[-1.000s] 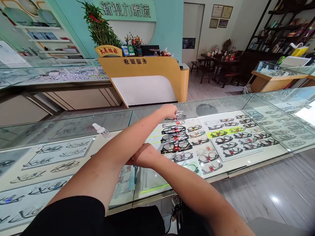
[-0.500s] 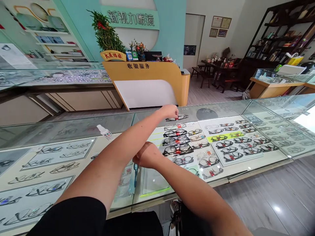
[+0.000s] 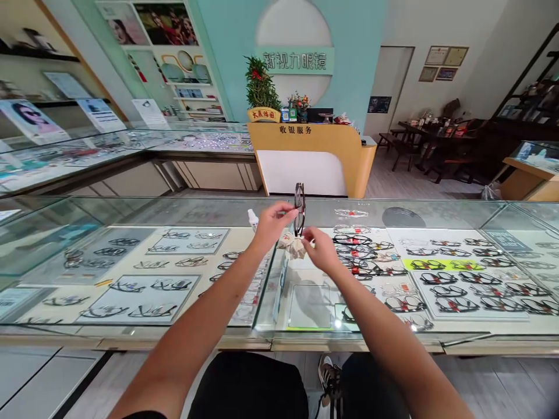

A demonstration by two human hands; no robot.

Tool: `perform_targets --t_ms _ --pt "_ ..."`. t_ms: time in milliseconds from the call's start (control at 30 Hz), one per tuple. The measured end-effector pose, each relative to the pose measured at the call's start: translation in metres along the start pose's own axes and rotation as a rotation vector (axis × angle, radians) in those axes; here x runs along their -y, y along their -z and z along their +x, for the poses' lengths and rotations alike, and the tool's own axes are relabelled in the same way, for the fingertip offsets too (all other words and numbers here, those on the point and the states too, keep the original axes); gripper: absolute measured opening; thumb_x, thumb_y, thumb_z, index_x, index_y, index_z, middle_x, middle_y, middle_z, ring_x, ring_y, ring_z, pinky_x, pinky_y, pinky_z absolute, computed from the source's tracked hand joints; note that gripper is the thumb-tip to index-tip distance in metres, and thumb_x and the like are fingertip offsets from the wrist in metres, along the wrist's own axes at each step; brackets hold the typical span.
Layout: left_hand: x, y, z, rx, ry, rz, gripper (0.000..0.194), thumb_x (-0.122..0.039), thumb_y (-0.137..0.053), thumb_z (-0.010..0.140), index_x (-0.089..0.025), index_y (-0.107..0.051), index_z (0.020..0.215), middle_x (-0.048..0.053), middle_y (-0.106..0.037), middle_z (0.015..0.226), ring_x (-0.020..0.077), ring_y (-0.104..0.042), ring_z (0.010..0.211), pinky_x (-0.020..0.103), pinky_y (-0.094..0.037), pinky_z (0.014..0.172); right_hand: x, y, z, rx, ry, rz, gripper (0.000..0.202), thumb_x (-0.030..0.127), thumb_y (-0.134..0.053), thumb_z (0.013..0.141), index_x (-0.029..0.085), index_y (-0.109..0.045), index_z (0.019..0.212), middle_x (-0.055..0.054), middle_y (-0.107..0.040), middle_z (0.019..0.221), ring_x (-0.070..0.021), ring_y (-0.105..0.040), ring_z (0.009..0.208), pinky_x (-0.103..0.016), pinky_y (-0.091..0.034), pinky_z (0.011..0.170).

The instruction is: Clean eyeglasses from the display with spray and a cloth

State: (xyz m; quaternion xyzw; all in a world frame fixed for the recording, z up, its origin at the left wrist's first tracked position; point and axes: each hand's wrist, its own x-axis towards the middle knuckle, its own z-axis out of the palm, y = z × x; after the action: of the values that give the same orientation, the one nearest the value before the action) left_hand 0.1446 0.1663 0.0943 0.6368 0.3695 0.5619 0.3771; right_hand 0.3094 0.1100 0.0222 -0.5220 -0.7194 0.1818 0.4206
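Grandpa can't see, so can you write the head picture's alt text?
The left hand holds dark glasses on end above a glass case; the right hand is at a pale cloth. Other glasses lie inside the case.

Base of the spray bottle (image 3: pixel 252 217) hidden behind the left hand (image 3: pixel 278 221) — label too small to read. Crumpled cloth (image 3: pixel 297 249) partly covered by right hand (image 3: pixel 321 247). Temples on held eyeglasses (image 3: pixel 299 199) hard to make out. Dark shelving (image 3: pixel 533 105) cut by right edge; framed certificates (image 3: pixel 444 63) — illegible.

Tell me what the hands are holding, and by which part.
The left hand holds dark-framed glasses near the bridge; the right hand holds a crumpled beige cloth by its right side.
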Motion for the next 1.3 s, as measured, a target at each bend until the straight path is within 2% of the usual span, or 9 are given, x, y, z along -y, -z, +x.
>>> perform_targets --t_ms 67,133,333,467,667,833,933,1067,1300 --pt "0.017 0.011 -0.020 -0.040 0.076 -0.115 0.033 -0.048 -0.088 0.069 -0.020 -0.077 0.082 0.005 -0.075 0.099 0.0166 -0.067 0.089 0.028 -0.051 0.086 -0.004 0.006 0.003 -0.072 -0.054 0.131 0.022 0.030 -0.056 0.098 0.018 -0.071 0.109 -0.003 -0.073 0.089 -0.0175 -0.063 0.079 -0.030 -0.047 0.076" --pt "0.033 0.015 -0.031 -0.034 0.147 -0.183 0.037 -0.050 -0.091 0.066 -0.019 -0.077 0.082 0.005 -0.076 0.096 0.0168 -0.067 0.089 0.029 -0.052 0.087 -0.004 0.010 0.005 -0.089 -0.084 0.265 0.028 0.040 -0.058 0.097 0.018 -0.074 0.105 -0.003 -0.071 0.084 -0.0166 -0.059 0.074 -0.030 -0.045 0.072" --pt "0.058 0.018 -0.037 0.063 0.186 -0.132 0.039 -0.054 -0.086 0.075 -0.019 -0.080 0.092 0.005 -0.078 0.096 0.0163 -0.066 0.084 0.028 -0.052 0.082 0.002 0.012 0.003 -0.045 -0.178 0.582 0.042 0.058 -0.075 0.085 0.018 -0.079 0.099 -0.002 -0.066 0.078 -0.0157 -0.052 0.070 -0.029 -0.043 0.066" --pt "0.065 0.023 -0.038 0.111 0.171 -0.045 0.038 -0.053 -0.084 0.079 -0.020 -0.082 0.097 0.005 -0.079 0.101 0.0179 -0.066 0.086 0.030 -0.051 0.081 0.002 0.012 0.003 -0.060 -0.207 0.615 0.041 0.058 -0.080 0.083 0.020 -0.081 0.098 0.001 -0.061 0.071 -0.0146 -0.047 0.067 -0.029 -0.039 0.063" --pt "0.066 0.019 -0.044 0.249 0.135 -0.007 0.032 -0.052 -0.081 0.085 -0.023 -0.084 0.098 0.006 -0.081 0.104 0.0213 -0.071 0.096 0.031 -0.051 0.085 0.000 0.016 0.004 -0.098 -0.248 0.688 0.037 0.055 -0.085 0.078 0.022 -0.080 0.092 -0.001 -0.066 0.076 -0.0146 -0.051 0.070 -0.030 -0.042 0.067" --pt "0.069 0.016 -0.045 0.285 0.253 -0.083 0.040 -0.054 -0.087 0.078 -0.020 -0.084 0.097 0.008 -0.082 0.103 0.0202 -0.071 0.085 0.032 -0.053 0.078 0.001 0.019 0.005 -0.093 -0.260 0.713 0.037 0.055 -0.088 0.074 0.022 -0.079 0.087 0.000 -0.065 0.073 -0.0149 -0.052 0.069 -0.031 -0.045 0.067" --pt "0.071 0.015 -0.045 0.293 0.320 -0.161 0.041 -0.053 -0.091 0.073 -0.020 -0.085 0.098 0.008 -0.082 0.105 0.0213 -0.072 0.088 0.034 -0.055 0.082 0.002 0.020 0.005 -0.085 -0.264 0.726 0.037 0.055 -0.088 0.074 0.022 -0.079 0.087 0.001 -0.063 0.070 -0.0150 -0.052 0.068 -0.031 -0.044 0.067" --pt "0.067 0.015 -0.044 0.251 0.296 -0.212 0.037 -0.050 -0.093 0.071 -0.021 -0.086 0.092 0.009 -0.082 0.109 0.0235 -0.072 0.098 0.036 -0.055 0.090 0.004 0.021 0.005 -0.105 -0.280 0.720 0.036 0.053 -0.088 0.071 0.021 -0.078 0.085 0.000 -0.065 0.073 -0.0138 -0.049 0.067 -0.030 -0.042 0.066" --pt "0.062 0.023 -0.035 -0.008 0.361 -0.321 0.046 -0.052 -0.099 0.058 -0.022 -0.086 0.089 0.007 -0.082 0.104 0.0233 -0.073 0.097 0.038 -0.057 0.093 -0.001 0.025 0.006 -0.237 -0.382 0.714 0.025 0.043 -0.081 0.073 0.021 -0.069 0.075 0.002 -0.060 0.073 -0.0124 -0.042 0.065 -0.028 -0.037 0.063"
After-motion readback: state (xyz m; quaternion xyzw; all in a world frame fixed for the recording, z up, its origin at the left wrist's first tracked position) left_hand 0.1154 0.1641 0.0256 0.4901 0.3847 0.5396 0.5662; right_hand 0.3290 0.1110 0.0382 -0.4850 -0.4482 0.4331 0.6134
